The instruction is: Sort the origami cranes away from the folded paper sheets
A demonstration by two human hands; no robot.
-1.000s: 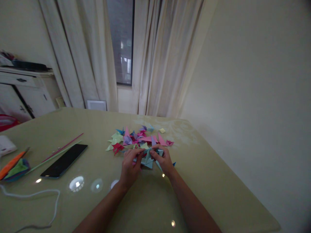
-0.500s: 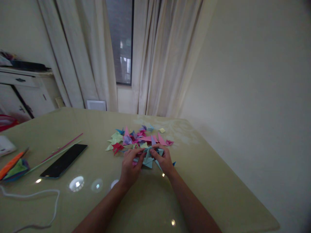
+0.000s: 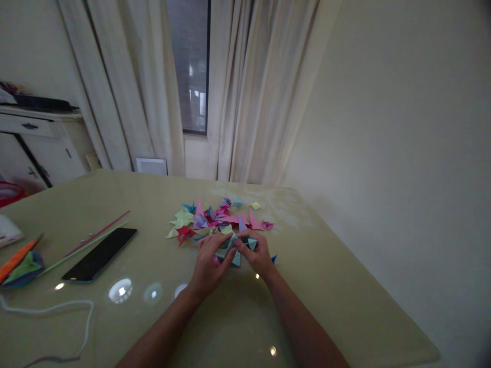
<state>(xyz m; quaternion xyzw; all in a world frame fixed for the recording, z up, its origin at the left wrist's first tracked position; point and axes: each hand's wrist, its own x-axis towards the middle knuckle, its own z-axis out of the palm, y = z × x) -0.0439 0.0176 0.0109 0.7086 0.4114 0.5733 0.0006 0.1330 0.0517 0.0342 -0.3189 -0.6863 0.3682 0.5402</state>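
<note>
Between my two hands is a light blue folded paper piece [image 3: 250, 243]; its exact shape is partly covered by my fingers. My left hand [image 3: 211, 260] pinches it from the left, with the thumb near its middle. From the other side my right hand [image 3: 258, 254] grips it, thumb and fingers pressed on the folds. Another pale blue paper flap [image 3: 237, 259] shows just below the fingers. Beyond my hands lies a heap of colourful origami pieces [image 3: 201, 221], pink, purple, green and blue, with a red one [image 3: 185, 233] at its near left.
A black phone [image 3: 100, 255] lies on the glossy table [image 3: 330, 296], beside a pink stick [image 3: 97, 232] and a green one. Further left are an orange tool [image 3: 17, 260], folded green-blue paper [image 3: 26, 271] and a white cable [image 3: 49, 308]. A wall borders the right.
My left hand has shifted slightly right, and its thumb has come closer to the right thumb. The light blue paper is turned and more covered by my fingers.
</note>
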